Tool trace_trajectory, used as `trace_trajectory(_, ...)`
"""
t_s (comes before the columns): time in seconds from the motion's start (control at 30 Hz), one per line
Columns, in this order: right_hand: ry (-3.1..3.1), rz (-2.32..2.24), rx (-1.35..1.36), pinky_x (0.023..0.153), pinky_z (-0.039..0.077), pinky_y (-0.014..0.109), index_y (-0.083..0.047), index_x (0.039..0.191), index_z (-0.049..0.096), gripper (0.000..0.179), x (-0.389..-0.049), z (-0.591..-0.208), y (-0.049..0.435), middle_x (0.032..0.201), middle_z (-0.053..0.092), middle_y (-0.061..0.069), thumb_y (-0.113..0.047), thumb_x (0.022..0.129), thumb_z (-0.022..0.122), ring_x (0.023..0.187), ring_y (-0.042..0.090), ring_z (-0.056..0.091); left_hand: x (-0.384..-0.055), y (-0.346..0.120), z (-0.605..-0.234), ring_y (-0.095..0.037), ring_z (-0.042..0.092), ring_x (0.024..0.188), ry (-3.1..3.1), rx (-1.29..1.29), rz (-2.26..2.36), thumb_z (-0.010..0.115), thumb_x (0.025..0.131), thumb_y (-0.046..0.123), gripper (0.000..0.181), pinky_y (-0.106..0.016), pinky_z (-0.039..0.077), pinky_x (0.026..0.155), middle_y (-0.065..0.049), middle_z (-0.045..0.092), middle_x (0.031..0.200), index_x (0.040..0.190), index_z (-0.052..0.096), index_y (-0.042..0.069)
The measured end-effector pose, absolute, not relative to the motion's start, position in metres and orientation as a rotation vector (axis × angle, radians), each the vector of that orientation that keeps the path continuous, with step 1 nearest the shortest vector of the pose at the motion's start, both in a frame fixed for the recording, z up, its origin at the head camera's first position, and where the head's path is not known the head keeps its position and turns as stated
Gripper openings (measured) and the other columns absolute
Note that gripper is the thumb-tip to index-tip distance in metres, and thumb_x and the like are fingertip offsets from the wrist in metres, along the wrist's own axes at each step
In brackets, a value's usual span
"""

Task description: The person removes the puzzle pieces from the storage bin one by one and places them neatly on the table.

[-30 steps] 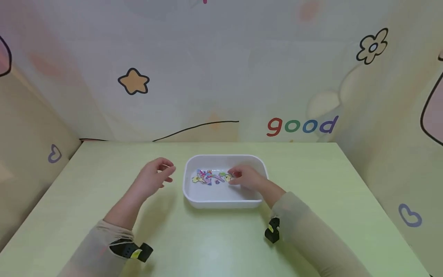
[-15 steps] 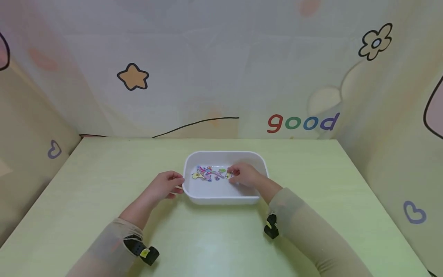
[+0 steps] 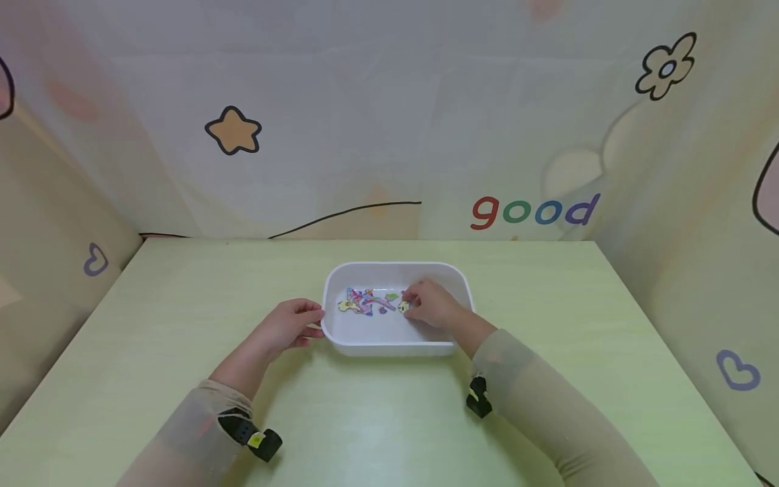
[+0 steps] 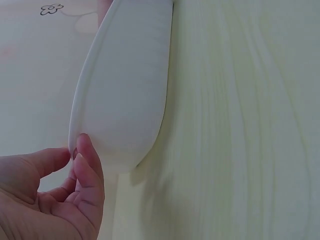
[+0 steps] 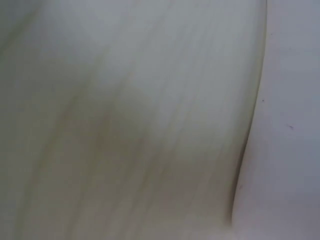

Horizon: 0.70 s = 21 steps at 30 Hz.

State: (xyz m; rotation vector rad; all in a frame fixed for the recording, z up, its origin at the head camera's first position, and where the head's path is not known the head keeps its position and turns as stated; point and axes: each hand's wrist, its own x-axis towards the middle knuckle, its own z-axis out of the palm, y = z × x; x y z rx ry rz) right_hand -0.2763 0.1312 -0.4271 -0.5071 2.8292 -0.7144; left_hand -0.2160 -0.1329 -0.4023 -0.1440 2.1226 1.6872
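Note:
A white plastic tray (image 3: 389,350) stands on the table with several small, flat, colourful cut-out pieces (image 3: 365,302) lying in it. They look like stickers, but their exact kind is too small to tell. At the tray's left end, my left hand (image 3: 293,325) pinches the rim. In the left wrist view, its thumb is on one side of the tray wall (image 4: 125,85) and its fingers are on the other. My right hand (image 3: 435,304) reaches inside, fingertips down at a small yellowish piece (image 3: 404,307). Whether it grips that piece is hidden; the right wrist view shows no hand.
The tray sits on a pale green table (image 3: 389,412). Behind it rises a printed cloth backdrop (image 3: 341,135), with more cloth at both sides. Each forearm wears a dark strap with a small device, such as the left wrist device (image 3: 264,444).
My left hand has moved right and taken hold of the tray's left rim. My right hand stays at the pieces inside, shifting only slightly. The head view has tilted down a little.

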Motion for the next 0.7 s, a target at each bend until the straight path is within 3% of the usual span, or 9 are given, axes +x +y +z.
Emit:
trace_trajectory(0.43, 2.753, -0.821, -0.389, 0.065, 0.038, 0.025, -0.009, 0.086, 0.055, 0.023, -0.2743, -0.4238, 0.1319, 0.076, 0.052, 0.001, -0.012, 0.069, 0.069, 0.071, 0.013, 0.047, -0.2163, -0.1326, -0.403, -0.016, 0.059, 0.071, 2.105, -0.168, 1.717, 0.05, 0.086, 0.018, 0.03, -0.024, 0.044, 0.056, -0.017, 0.055, 0.097, 0.108, 0.047, -0.003)
trace_trajectory(0.7, 2.658, -1.027, -0.235, 0.065, 0.04, 0.024, -0.01, 0.087, 0.063, 0.009, -0.2753, -0.421, 0.1368, 0.078, 0.057, 0.0, -0.012, 0.079, 0.06, 0.071, 0.014, 0.048, -0.2176, -0.1329, -0.4058, -0.017, 0.059, 0.07, 2.109, -0.177, 1.723, 0.051, 0.085, 0.018, 0.028, -0.025, 0.044, 0.055, -0.015, 0.055, 0.094, 0.106, 0.049, -0.001)
